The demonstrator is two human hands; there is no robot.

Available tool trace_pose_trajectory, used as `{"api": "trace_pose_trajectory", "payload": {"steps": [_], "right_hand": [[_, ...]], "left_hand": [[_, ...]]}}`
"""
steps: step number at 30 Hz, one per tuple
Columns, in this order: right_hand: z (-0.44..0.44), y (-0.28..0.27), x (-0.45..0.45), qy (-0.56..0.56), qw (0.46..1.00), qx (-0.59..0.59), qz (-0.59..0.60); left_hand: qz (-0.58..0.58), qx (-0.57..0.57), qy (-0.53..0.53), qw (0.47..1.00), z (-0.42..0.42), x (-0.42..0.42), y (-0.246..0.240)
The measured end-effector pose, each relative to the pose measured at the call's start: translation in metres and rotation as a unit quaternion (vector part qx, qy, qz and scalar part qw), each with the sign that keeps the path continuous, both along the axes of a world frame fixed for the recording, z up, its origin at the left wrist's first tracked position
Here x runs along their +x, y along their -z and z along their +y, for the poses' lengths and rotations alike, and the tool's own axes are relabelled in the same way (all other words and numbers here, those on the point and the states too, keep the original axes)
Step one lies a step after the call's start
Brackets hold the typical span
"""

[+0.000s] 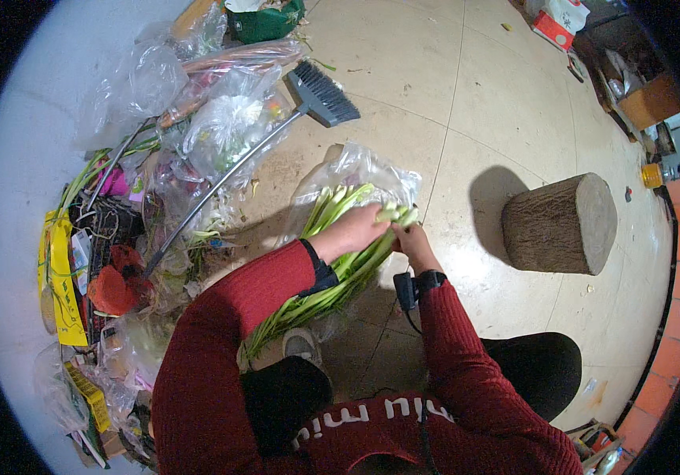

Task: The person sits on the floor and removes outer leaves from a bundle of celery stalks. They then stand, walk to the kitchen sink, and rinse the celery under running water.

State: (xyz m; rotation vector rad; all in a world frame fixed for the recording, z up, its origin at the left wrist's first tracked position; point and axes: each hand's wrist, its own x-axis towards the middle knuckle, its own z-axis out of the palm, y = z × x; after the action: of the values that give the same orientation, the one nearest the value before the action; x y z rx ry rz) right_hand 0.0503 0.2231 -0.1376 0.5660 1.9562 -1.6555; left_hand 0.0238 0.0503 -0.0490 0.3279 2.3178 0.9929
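Note:
Long green leafy stalks (340, 279), with pale, thick ends toward the top, lie in a bundle on a clear plastic bag (351, 169) on the floor. My left hand (360, 228) is laid across the bundle near its pale ends, fingers curled over the stalks. Just to the right, my right hand (412, 240) is closed at the pale ends of some stalks, its fingertips partly hidden. The two hands are close together. Leafy tips reach down to the left, by my shoe (302, 346).
A broom (323, 95) leans over plastic bags and vegetable scraps along the left wall. A wood log stump (544, 225) lies to the right. At the top stands a green bag (265, 21); a red and white box (556, 32) is at the upper right.

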Motion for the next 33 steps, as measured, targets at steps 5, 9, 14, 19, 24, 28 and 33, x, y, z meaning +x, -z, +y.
{"api": "trace_pose_trajectory", "payload": {"steps": [5, 9, 14, 19, 24, 28, 33], "right_hand": [[-0.013, -0.025, -0.008, -0.04, 0.962, -0.262, 0.065], [-0.016, -0.035, -0.013, -0.089, 0.97, -0.215, 0.065], [-0.023, -0.028, -0.011, -0.105, 0.975, -0.133, 0.143], [-0.02, -0.005, -0.005, -0.109, 0.992, -0.007, 0.063], [-0.014, 0.016, -0.002, -0.109, 0.992, 0.032, 0.049], [0.001, 0.011, 0.005, 0.082, 0.993, -0.054, -0.071], [-0.013, -0.008, -0.006, 0.024, 0.952, -0.304, 0.025]], "left_hand": [[0.032, 0.134, -0.153, 0.979, -0.012, -0.012, 0.017], [-0.008, 0.133, -0.067, 0.989, -0.018, -0.016, 0.027], [0.122, 0.037, -0.034, 0.991, -0.009, -0.012, 0.04], [0.001, 0.054, -0.015, 0.998, -0.004, -0.008, 0.032], [-0.103, 0.0, 0.014, 0.995, 0.004, -0.003, 0.005], [-0.123, 0.082, -0.017, 0.989, -0.003, -0.002, 0.003], [-0.117, 0.201, -0.2, 0.952, -0.011, -0.005, 0.021]]}}
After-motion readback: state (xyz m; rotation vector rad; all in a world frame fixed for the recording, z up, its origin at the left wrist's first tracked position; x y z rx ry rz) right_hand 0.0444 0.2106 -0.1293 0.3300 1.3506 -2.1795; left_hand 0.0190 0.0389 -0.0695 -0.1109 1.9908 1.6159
